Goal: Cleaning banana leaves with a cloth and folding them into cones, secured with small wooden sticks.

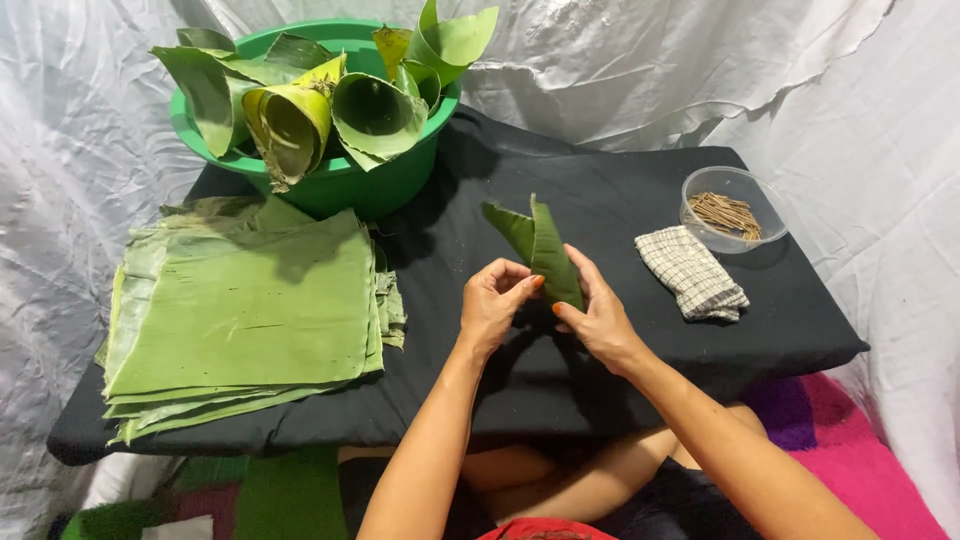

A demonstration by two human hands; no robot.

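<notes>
Left of the folded leaf strip (545, 250), the stack of flat banana leaves (245, 310) lies well apart, the green basin (340, 185) of rolled cones behind it; right of it sit the checked cloth (692, 272) and the bowl of small sticks (733, 208). The left hand (490, 305) and right hand (598, 318) pinch the strip upright over the black board, fingers narrow around its lower end. As I judge it, a loose pinch could let the fold spring open, and too hard a crease could split the leaf along its grain.

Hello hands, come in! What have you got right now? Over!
Left hand and right hand both pinch a folded green leaf, fingers closed. Leaf stack and cloth lie aside. Nothing blocks.
</notes>
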